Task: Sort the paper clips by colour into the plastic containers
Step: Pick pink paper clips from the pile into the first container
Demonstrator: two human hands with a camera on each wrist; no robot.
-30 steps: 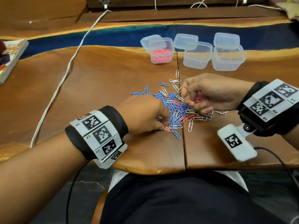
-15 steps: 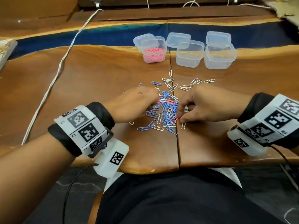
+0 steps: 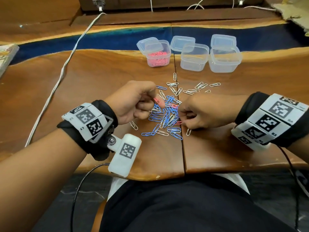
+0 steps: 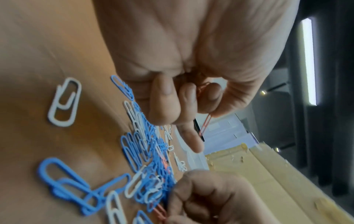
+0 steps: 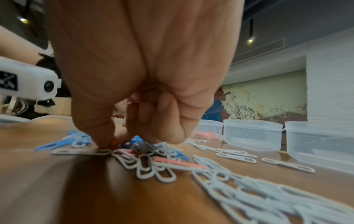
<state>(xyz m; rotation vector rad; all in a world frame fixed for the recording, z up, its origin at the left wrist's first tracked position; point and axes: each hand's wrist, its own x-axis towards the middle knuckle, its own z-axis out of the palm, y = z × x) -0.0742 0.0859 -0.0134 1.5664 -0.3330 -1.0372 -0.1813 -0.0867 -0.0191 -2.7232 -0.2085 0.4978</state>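
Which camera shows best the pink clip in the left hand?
The left wrist view: the pink clip hangs clearly from the left hand's fingers. The head view shows it small and blurred; the right wrist view does not show it.

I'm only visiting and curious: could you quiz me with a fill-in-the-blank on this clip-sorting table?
1. The left clear plastic container holds ___ paper clips.
2. The left hand pinches a ___ paper clip.
3. ___ clear plastic containers stand open on the wooden table.
4. The right hand reaches into the mixed clip pile with curled ___.

Missing: pink; pink; three; fingers
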